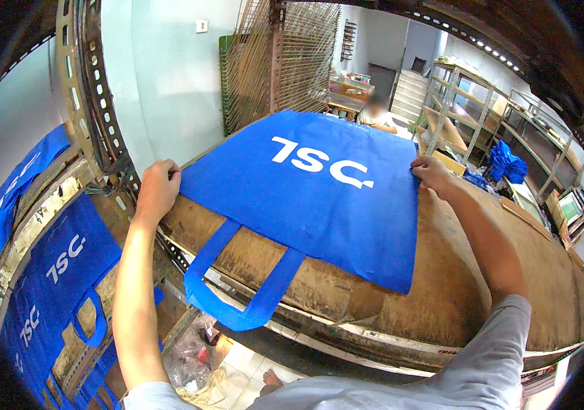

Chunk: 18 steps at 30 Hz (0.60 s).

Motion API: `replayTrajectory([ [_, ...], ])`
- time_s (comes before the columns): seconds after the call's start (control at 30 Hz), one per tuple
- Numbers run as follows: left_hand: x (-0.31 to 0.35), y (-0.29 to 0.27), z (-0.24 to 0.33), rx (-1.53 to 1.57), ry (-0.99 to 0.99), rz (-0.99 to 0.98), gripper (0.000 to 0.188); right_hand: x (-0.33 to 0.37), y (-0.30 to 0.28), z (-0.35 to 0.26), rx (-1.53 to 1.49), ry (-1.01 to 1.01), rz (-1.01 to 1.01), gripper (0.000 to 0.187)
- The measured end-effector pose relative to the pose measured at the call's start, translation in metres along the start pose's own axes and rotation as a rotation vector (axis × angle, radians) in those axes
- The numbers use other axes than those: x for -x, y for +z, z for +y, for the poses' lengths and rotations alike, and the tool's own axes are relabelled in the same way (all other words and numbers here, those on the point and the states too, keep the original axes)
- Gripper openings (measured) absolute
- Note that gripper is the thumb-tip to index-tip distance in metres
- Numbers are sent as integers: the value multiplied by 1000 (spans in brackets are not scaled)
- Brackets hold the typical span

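Note:
A blue fabric tote bag (264, 184) with white printed lettering lies flat on a worn wooden board (456, 232). Its handle loop (241, 311) hangs over the board's near edge toward me. At the bag's left edge, my left hand (161, 184) is closed with its fingers pinching the fabric. On the opposite side, my right hand (432, 171) pinches the right edge between thumb and fingers. Both arms are spread, one on each side of the bag.
More blue bags (59, 273) lie on shelves at the left, beside a perforated metal post (76, 89). A wire rack (306, 55) stands behind the board. Farther back are a seated person (377, 116), metal shelving (466, 102) and a blue bundle (506, 162). Plastic wrapping (193, 348) lies below.

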State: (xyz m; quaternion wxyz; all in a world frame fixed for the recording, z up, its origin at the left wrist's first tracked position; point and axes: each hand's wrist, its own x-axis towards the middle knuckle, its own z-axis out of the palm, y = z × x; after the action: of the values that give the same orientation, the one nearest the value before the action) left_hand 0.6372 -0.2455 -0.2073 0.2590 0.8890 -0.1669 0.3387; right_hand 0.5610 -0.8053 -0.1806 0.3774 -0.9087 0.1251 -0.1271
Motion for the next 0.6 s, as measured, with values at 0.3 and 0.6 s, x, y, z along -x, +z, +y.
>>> replayTrajectory([
  [0.3,8,-14,12,23,31,205,15,23,-2,-2,362,-313,113,45],
  [0.6,81,-63,98,286,137,-117,43,129,17,-37,394,-369,-105,61],
])
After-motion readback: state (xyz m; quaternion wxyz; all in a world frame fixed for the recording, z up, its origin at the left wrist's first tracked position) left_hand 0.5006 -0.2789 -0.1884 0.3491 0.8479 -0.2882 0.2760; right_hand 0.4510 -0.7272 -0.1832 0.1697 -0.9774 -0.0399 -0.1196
